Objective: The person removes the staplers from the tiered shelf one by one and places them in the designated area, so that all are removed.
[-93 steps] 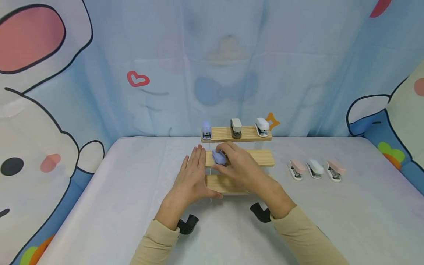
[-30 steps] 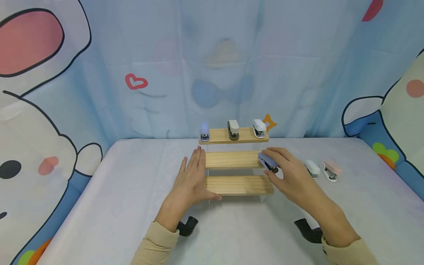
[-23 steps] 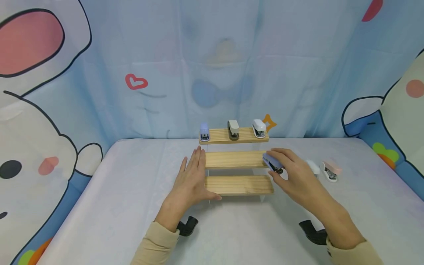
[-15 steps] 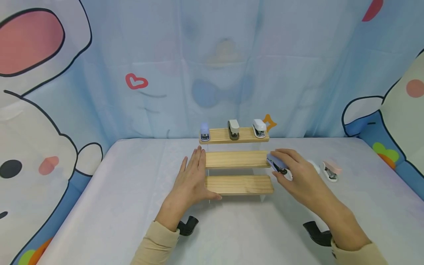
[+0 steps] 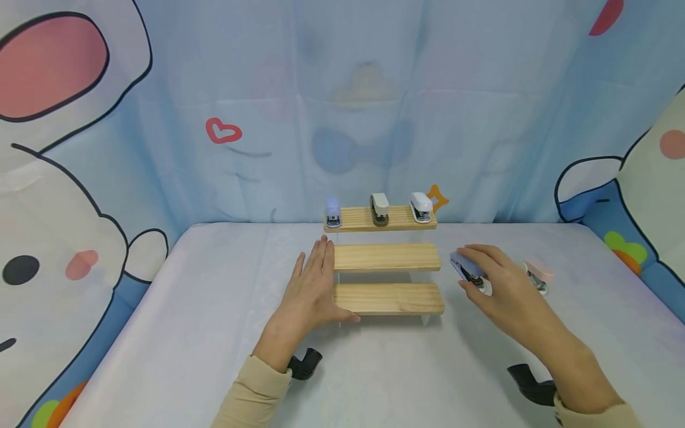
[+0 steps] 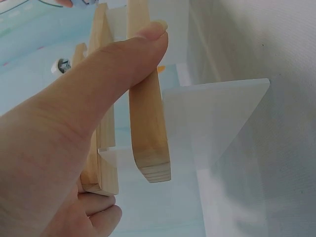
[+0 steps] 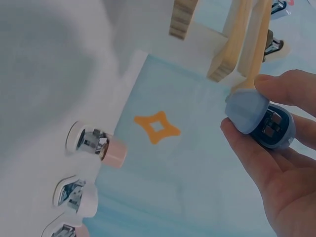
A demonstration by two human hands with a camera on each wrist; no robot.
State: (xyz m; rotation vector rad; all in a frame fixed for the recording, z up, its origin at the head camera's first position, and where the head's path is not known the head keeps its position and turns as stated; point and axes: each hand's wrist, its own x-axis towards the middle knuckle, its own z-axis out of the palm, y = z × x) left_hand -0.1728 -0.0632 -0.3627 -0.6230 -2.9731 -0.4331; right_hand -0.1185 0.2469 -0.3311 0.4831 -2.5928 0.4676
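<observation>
My right hand (image 5: 514, 300) pinches a small purple stapler (image 5: 467, 267) between thumb and fingers, off the right end of the wooden shelf rack (image 5: 385, 258). In the right wrist view the stapler (image 7: 247, 111) is tilted, its dark metal end showing. My left hand (image 5: 307, 297) rests along the rack's left side with straight fingers. Its thumb (image 6: 148, 42) lies over the front of the lowest board (image 6: 148, 123). On the top board stand a purple stapler (image 5: 333, 213), a beige-and-brown stapler (image 5: 380, 209) and a white stapler (image 5: 421, 207).
A pink-and-white stapler (image 5: 540, 273) stands on the table right of my right hand. The right wrist view shows a pink stapler (image 7: 113, 152), a white stapler (image 7: 89, 200) and part of another pink stapler (image 7: 81, 231). Clear side panels (image 6: 212, 113) support the boards; a patterned curtain (image 5: 364, 107) hangs behind.
My right hand has carried the purple stapler rightward from the middle board's left part to beyond its right end. My left hand has kept its place on the rack.
</observation>
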